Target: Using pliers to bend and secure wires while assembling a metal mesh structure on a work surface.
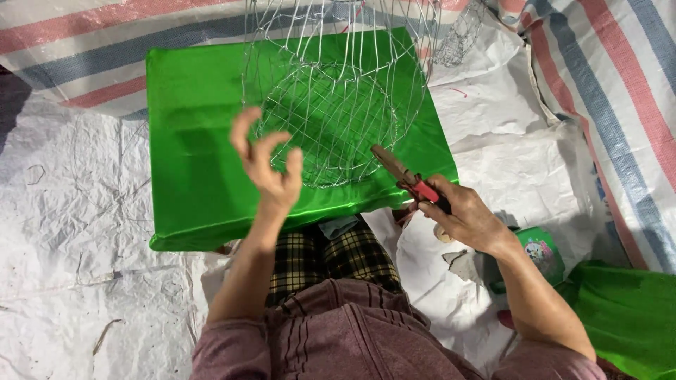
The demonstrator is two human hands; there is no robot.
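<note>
The wire basket frame stands on the green satin-covered board, the landmark for all positions below.

Risk: the frame is light and unheld, so pressure from the tool could tip it or slide it across the slick fabric; a loose wire end could also snag the satin.

The left hand hovers above the board's near edge, just beside the frame's left wall, fingers spread and curled, gripping nothing. The right hand, off the board's near right corner, is closed around red-handled pliers; their tip appears to touch the frame's lower rim, though contact is uncertain.
</note>
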